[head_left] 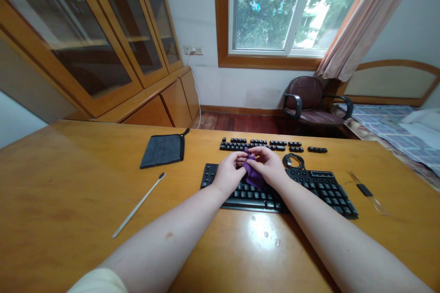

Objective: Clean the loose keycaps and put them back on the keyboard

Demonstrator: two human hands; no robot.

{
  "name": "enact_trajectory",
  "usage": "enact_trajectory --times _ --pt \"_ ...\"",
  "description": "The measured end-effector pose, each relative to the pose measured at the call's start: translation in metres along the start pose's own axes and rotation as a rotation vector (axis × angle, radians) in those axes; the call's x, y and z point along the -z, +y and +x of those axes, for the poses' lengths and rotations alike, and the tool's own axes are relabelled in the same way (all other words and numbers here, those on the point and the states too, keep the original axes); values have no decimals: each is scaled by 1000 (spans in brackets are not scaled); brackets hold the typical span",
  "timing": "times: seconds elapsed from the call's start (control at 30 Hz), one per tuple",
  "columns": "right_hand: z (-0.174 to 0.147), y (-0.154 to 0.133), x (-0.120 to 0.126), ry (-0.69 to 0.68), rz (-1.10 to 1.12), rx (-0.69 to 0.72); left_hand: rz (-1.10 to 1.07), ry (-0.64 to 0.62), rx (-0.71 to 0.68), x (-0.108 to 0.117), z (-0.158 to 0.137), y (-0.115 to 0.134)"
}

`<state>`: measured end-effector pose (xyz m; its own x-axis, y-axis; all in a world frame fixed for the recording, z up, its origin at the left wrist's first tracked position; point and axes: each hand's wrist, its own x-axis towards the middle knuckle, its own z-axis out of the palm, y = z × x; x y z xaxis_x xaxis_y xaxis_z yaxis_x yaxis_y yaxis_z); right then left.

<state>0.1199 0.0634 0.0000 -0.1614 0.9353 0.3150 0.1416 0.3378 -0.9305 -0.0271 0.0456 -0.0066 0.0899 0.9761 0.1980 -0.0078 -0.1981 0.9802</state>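
Observation:
My left hand (229, 173) and my right hand (270, 165) meet above a black keyboard (252, 203), both closed on a small purple cloth (253, 177). The cloth hangs down between them over the keys. What lies inside its folds, if anything, is hidden. Several keycaps (237, 146) stand in rows on the table behind the keyboard, taken off it. A coiled black cable (293, 161) rests at the keyboard's back edge, to the right of my right hand.
On the wooden table (82, 183) to the left lie a dark grey cloth (163, 150) with a loop and a long thin brush (139, 204). A keycap puller (365, 190) with wire ends lies at the right. Beyond the table stands an armchair (305, 94).

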Motion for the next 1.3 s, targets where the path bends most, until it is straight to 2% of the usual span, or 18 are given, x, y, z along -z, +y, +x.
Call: enact_trajectory --times 0.13,0.33,0.47,0.53,0.7,0.8,0.9,0.97,1.07,1.23,1.3 --pt "2 6 -2 -30 143 -58 22 23 0 -1 -1 0" --pt "5 7 0 60 153 -64 -8 46 30 -1 1 1" --pt "3 3 1 -45 75 -75 -13 31 43 0 0 -1" --pt "2 3 1 -50 66 -86 -11 33 44 0 0 -2" --pt "5 3 0 56 189 -111 9 49 51 0 1 -3" --pt "7 0 3 156 221 -107 56 75 -1 1 1 -1" --pt "8 -3 9 281 208 -57 119 144 -49 3 1 2" --pt "7 -6 13 302 251 -36 115 196 -50 3 2 3" --pt "5 -10 15 235 234 -37 65 207 -20 3 3 4" --pt "0 -21 7 -76 -128 7 123 124 -96 2 0 3" --pt "-1 -22 5 -126 -201 13 123 113 -113 3 0 3"
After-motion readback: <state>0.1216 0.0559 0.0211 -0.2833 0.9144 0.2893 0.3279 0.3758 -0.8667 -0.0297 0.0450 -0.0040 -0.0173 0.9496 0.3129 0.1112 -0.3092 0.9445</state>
